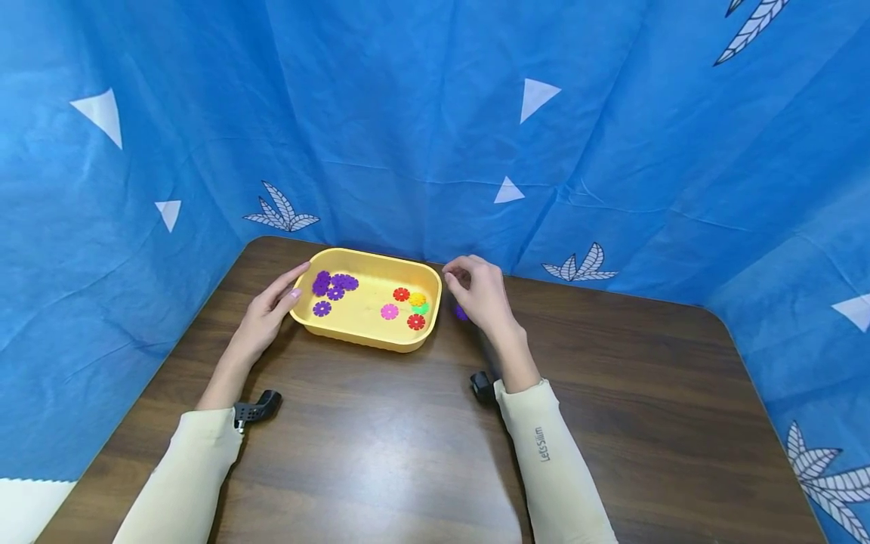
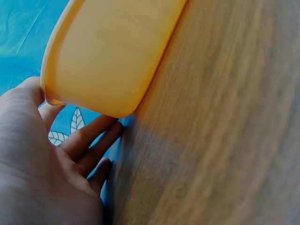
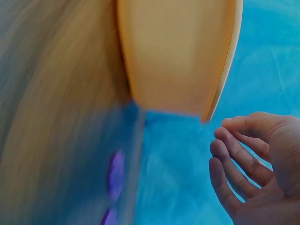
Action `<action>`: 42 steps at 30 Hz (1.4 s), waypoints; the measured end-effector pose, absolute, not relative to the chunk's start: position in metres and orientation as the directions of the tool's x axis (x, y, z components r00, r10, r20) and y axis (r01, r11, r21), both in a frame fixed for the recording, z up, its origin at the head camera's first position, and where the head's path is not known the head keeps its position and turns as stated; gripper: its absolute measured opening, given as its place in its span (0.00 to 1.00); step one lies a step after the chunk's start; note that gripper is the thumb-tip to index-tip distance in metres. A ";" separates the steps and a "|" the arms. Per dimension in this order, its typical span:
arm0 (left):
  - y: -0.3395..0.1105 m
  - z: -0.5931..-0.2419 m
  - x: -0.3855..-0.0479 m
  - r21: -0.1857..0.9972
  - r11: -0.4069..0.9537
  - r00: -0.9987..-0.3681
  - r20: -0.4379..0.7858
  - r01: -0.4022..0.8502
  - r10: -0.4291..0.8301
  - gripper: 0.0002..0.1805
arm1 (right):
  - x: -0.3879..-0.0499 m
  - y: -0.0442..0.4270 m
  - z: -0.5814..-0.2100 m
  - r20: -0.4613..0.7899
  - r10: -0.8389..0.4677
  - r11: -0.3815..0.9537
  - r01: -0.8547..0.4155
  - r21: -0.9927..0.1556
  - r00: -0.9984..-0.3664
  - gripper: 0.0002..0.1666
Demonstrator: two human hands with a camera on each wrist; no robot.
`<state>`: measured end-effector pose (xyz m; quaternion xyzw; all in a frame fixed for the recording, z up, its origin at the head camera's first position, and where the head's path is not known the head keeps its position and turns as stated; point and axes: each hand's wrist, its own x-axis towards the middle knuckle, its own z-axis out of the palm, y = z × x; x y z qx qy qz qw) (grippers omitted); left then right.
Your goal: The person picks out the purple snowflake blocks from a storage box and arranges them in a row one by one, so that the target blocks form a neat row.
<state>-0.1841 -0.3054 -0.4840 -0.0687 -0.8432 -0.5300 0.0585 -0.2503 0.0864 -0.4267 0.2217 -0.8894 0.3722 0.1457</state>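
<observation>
A yellow tray point(image 1: 350, 337) holds purple pieces point(image 1: 322, 308) at its left, with red pieces point(image 1: 402, 295), a pink piece point(image 1: 390, 311), a yellow piece point(image 1: 418, 300) and a green piece point(image 1: 421, 309) at its right. My left hand point(image 1: 266, 311) holds the tray's left end, thumb at the rim and fingers against the outer wall, as the left wrist view shows. Just off the right rim hovers my right hand point(image 1: 481, 293), fingers loosely bent and nothing visible between them. Beneath it, two purple pieces point(image 3: 116, 176) lie on the table, partly hidden in the head view.
The brown wooden table point(image 1: 612, 378) extends to the right and in front of the tray. A blue curtain point(image 1: 408, 136) with white triangles and leaf prints hangs along its back and sides. Black wrist devices point(image 1: 258, 408) are at both sleeves.
</observation>
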 end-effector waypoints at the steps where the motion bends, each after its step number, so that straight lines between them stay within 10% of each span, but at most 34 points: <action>1: -0.305 -0.484 -0.184 0.886 0.428 -0.984 0.172 0.178 0.054 0.27 | -0.251 0.081 -0.426 0.432 -0.286 0.618 -0.509 -0.599 -0.855 0.05; 21: -0.306 -0.484 -0.186 0.893 0.405 -0.980 0.191 0.197 0.055 0.27 | -0.245 -0.027 -0.423 0.287 -0.575 0.506 -0.608 -0.612 -0.767 0.19; 32: -0.307 -0.485 -0.186 0.891 0.407 -0.979 0.194 0.200 0.056 0.27 | -0.239 -0.064 -0.437 0.081 -0.845 0.400 -0.726 -0.559 -0.528 0.22; 42: -0.307 -0.485 -0.184 0.896 0.401 -0.981 0.186 0.192 0.054 0.26 | -0.237 -0.065 -0.439 0.004 -0.852 0.439 -0.720 -0.538 -0.523 0.21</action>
